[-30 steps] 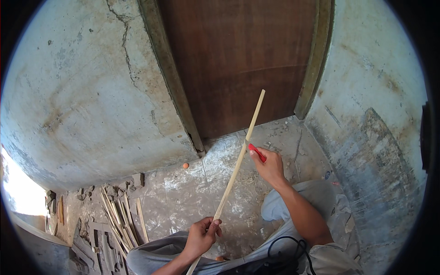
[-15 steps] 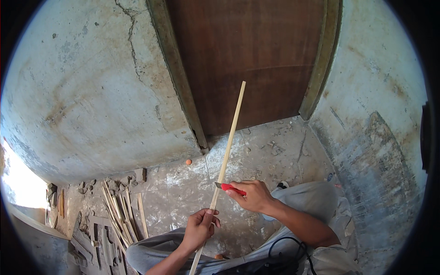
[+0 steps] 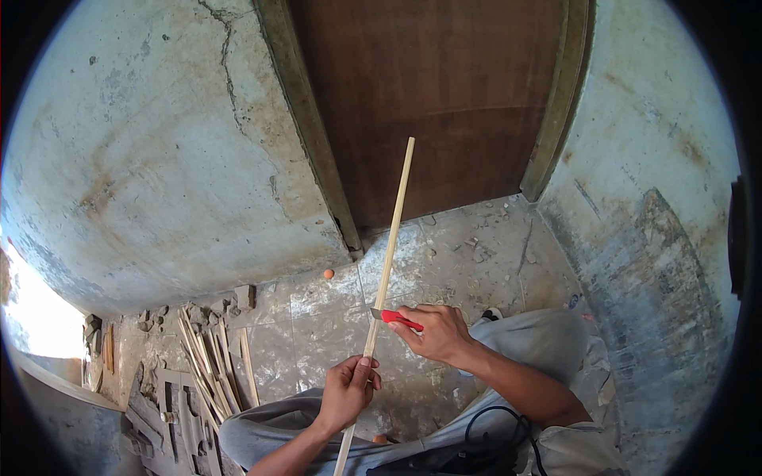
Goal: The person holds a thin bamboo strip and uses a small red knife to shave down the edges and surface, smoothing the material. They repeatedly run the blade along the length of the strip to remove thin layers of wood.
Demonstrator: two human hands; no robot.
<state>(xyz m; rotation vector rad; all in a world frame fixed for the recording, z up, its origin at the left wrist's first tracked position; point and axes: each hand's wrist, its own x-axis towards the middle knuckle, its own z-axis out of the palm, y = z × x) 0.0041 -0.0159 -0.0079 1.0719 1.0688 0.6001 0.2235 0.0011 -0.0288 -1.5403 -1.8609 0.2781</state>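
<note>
Here, closest to you, your left hand [image 3: 347,389] is closed in a fist around the lower part of a long pale wooden strip [image 3: 389,262], which runs up and away from that hand at a slight tilt, its far end showing against a dark brown door [image 3: 444,103]. Just above and to the right of the left hand, your right hand [image 3: 436,333] is closed around a red-handled knife [image 3: 397,319], its short blade touching the strip's right edge a little beyond your left fist. By the look of it, you are at the shaving step, with the blade set at the start of a stroke. The next move likely calls for a steady grip below and a shallow blade angle pushed away from your body, keeping the left thumb clear of the edge. Under both hands lie your grey-trousered knees and a black cable [image 3: 500,428]. Left of the left hand, a heap of similar sticks [image 3: 210,357] rests on the stained tiled floor [image 3: 317,317]. Farthest off, a cracked plaster wall [image 3: 159,143] stands beside the door.
</note>
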